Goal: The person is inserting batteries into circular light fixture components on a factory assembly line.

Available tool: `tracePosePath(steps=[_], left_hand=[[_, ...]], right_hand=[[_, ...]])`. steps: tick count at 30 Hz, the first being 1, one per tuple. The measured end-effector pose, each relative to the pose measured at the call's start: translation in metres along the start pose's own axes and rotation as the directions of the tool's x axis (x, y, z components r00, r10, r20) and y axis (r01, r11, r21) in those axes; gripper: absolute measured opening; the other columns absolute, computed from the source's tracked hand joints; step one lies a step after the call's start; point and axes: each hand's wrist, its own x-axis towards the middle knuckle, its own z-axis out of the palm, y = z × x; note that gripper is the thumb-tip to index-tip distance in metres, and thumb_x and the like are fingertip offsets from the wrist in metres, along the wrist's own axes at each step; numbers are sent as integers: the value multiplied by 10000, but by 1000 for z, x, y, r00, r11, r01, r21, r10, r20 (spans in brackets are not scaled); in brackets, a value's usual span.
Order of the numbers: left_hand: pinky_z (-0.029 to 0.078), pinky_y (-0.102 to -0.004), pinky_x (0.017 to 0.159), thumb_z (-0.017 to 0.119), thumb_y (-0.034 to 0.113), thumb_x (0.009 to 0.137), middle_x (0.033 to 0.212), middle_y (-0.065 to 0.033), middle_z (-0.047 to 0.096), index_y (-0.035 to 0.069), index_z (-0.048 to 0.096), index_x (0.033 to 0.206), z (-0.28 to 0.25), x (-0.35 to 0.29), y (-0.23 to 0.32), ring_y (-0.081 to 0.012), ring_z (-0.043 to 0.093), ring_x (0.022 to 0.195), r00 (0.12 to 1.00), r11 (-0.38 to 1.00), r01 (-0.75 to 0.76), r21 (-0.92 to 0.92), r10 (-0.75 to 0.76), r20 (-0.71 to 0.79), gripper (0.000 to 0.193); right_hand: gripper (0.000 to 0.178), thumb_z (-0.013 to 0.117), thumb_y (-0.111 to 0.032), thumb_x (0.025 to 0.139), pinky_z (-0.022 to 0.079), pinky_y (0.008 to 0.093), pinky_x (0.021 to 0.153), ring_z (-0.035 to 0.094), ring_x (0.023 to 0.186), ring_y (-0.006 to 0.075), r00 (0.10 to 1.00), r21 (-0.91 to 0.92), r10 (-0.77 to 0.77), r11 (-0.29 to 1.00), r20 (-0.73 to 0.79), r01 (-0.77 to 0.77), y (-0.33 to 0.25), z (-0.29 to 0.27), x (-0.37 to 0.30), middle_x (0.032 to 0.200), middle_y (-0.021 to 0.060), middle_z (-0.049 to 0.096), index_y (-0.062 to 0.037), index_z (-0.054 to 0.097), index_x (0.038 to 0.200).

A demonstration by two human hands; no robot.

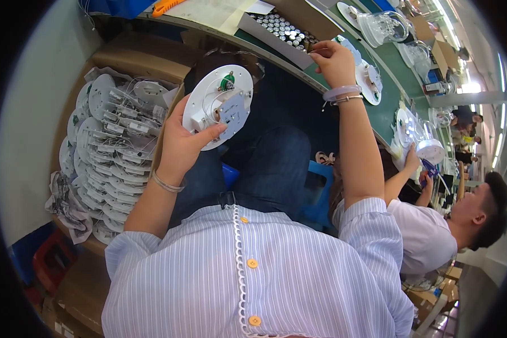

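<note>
A striped pale-blue cloth shirt [174,270] with round orange buttons [252,263] is filling the near part of the view, and dark-blue trousers [276,166] are showing beyond it. Above the lap, the left hand [187,134] is holding a smooth white round disc [209,92], tilted; its fingers are gripping the rim, with the thumb [211,134] pressing across the face. The disc is carrying a flat grey many-cornered plate [234,115], a small green part [227,83] and thin looping wires. To the left, an open brown cardboard carton [135,56] is holding tight stacks of similar white discs [104,160], with crumpled paper [70,208] bunching at its side. The right hand [337,66] is hovering over a green surface [397,93]; its fingers are curling nearly together by a cardboard tray [271,41] of silver-topped cylinders [281,26], and I cannot tell whether they are gripping anything. The tray's wall is hiding some cylinders. Another white disc assembly [372,90] is lying partly behind that hand. Farther right, a co-worker [425,234] is sitting with both hands near a clear-and-white lamp [431,149], and clear domed lamps [384,28] are standing along the surface
</note>
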Motion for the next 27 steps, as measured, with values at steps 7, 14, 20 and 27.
tracePosePath(steps=[7,14,20,27], left_hand=[[452,-255,738,677,-8,631,987,-89,536,-23,408,1126,9,3,-3,-138,526,884,999,1000,-1,-15,2,43,564],[423,-264,772,645,-38,645,993,-76,521,-8,416,1123,6,-4,-2,-151,512,897,1000,998,-1,64,1,-3,531],[401,-254,805,650,-46,648,1019,-73,509,-23,411,1136,2,-9,-4,-142,491,926,999,990,-29,140,31,-8,543],[358,-336,875,590,-52,657,1067,-92,549,37,538,1054,16,-5,9,-190,510,999,885,672,-463,578,320,338,410]], right_hand=[[181,533,-138,712,481,320,637,608,649,254,999,-534,-46,844,20,50,-13,1,22,766,158,610,-7,618,804],[196,579,-151,665,471,306,726,594,853,233,991,-779,124,626,54,-35,-57,23,30,880,117,617,-93,647,839],[158,546,-141,704,473,302,698,599,820,242,990,-657,137,744,-22,-118,-45,16,29,830,121,620,-82,644,813],[207,584,-202,672,440,269,524,550,565,177,883,95,-238,949,-404,299,-31,3,-23,647,95,582,-7,562,737]])
